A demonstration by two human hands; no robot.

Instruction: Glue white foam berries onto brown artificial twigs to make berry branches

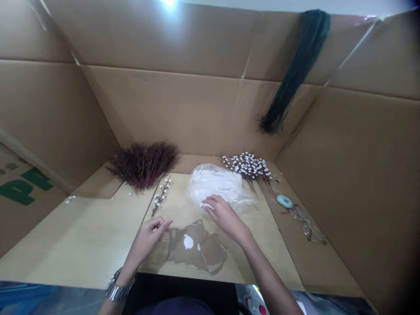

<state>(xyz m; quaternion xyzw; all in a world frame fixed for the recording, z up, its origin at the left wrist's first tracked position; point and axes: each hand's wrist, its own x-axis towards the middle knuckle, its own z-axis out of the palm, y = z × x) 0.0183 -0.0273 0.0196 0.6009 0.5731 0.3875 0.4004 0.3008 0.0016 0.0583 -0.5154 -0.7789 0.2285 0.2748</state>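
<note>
My left hand is closed, thumb against the bent fingers, near the front of the table. From behind its knuckles rises a thin dark twig with several small white berries; its lower end is hidden by the hand. My right hand reaches over the front of a clear plastic bag full of small white pieces. Its fingers are bent but apart, and I see nothing clearly between them. Between my hands lies a torn piece of brown cardboard with a white patch on it.
A bundle of dark red twigs lies at the back left. White-berried twigs are piled behind the bag. At right lie a pale green round object and glasses. Dark green strands hang over the cardboard wall.
</note>
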